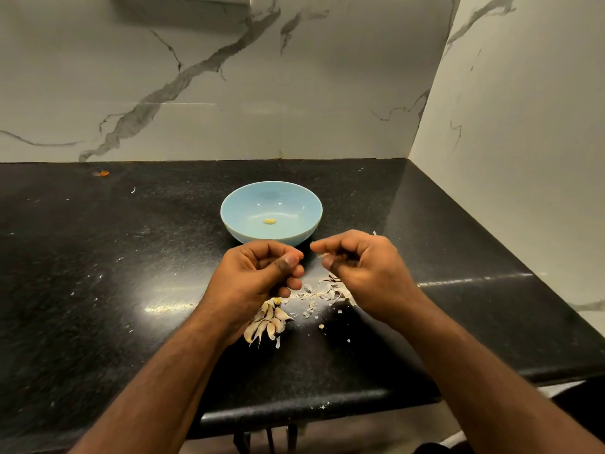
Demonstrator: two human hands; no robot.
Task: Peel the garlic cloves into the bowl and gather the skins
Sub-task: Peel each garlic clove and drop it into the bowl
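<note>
One peeled clove [269, 221] lies in the blue bowl [229, 204] at frame centre, kept close for dropping. We see unpeeled cloves [266, 322] and skins [327, 291] on the bench [98, 273] below. Left hand [262, 270] curls its grip; its contents are hidden. Right hand [357, 263] pinches a skin sliver.

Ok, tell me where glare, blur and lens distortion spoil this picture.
Head view: glare makes a bright patch on the black counter left of the left hand, plus a streak at right; the right hand is softly motion-blurred, hiding what it pinches; wide-angle bending curves the counter edges; the blue bowl stays sharp.
</note>
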